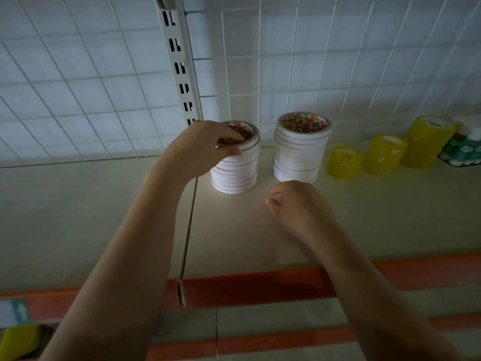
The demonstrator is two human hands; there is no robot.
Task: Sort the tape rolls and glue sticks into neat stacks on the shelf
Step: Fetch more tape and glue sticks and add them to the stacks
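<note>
Shelf [377, 217]: left hand [208, 144] pinching tape stack [235, 168] top; right hand [294, 204] loose, just before it.

Two white stacks, three yellow ones on the shelf!
White tape stacks: one [235, 162], two [299, 147]. Yellow tape stacks: three [343, 162] [385, 155] [426, 142]. Glue sticks [466, 147]: too blurred to count.

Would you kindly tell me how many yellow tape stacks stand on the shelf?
3: small yellow tape stack nearest the white rolls, medium one beside it, tall one rightmost.
</note>
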